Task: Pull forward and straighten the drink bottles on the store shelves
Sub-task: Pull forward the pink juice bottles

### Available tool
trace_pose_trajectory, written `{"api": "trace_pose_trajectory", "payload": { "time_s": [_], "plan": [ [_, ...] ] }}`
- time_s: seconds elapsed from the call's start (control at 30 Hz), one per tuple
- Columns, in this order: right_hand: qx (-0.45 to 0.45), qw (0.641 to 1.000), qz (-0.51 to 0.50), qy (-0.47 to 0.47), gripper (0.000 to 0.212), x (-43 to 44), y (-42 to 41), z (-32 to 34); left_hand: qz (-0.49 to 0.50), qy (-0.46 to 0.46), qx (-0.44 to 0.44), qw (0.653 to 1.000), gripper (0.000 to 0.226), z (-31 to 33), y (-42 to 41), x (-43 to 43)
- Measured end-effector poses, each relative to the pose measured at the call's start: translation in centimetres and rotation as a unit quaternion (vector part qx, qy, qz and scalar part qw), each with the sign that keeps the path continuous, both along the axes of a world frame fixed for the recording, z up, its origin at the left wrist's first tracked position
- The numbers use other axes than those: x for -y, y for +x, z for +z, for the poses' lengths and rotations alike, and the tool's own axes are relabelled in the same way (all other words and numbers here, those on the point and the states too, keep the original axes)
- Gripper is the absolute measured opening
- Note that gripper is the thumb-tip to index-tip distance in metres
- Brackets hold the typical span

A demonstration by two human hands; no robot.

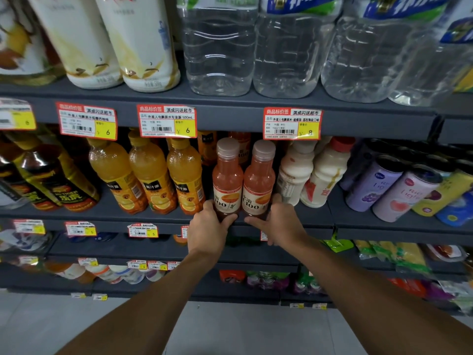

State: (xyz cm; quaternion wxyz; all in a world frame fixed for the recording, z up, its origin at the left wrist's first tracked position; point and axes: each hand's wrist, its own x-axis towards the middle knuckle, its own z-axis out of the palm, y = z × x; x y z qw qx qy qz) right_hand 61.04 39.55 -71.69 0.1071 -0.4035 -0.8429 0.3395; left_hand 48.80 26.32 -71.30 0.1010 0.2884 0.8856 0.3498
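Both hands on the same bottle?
No: the left hand grips the left pink bottle at its base, the right hand the right pink bottle.

Glossy clear plastic pink bottles (pixel 242 180); matt shelf (pixel 153 221).

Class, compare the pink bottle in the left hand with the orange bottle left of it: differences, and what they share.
The pink bottle has a pale cap; the orange bottle a yellow one. The pink bottle's drink is pink, the orange bottle's orange. The left hand grips the pink bottle; no hand grips the orange bottle. Both stand capped on one shelf.
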Motion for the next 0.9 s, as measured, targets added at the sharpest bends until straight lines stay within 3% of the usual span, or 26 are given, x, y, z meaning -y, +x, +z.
{"api": "trace_pose_trajectory", "payload": {
  "time_s": [0.17, 0.37, 0.63, 0.8, 0.9],
  "plan": [
    [0.001, 0.998, 0.049, -0.039, 0.072, -0.5, 0.1, 0.6, 0.000, -0.017, -0.013, 1.000, 0.053, 0.7, -0.2, -0.2],
    [-0.025, 0.997, 0.070, -0.031, 0.067, -0.5, 0.9, 0.4, -0.018, 0.028, -0.020, 0.999, 0.061, -0.3, -0.8, 0.2],
    [-0.029, 0.996, 0.080, 0.023, 0.073, -1.5, 0.6, -0.2, -0.054, 0.029, -0.160, 0.985, 0.057, -1.7, -1.8, -0.2],
    [-0.065, 0.987, 0.115, 0.093, 0.063, -1.6, 0.4, -0.6, -0.077, 0.012, -0.251, 0.965, 0.059, -2.2, -2.8, -0.2],
    [-0.045, 0.986, 0.115, 0.114, 0.037, -1.6, 0.4, -0.5, -0.082, 0.038, -0.299, 0.950, 0.059, -2.7, -3.2, -0.3]
  ]
}}
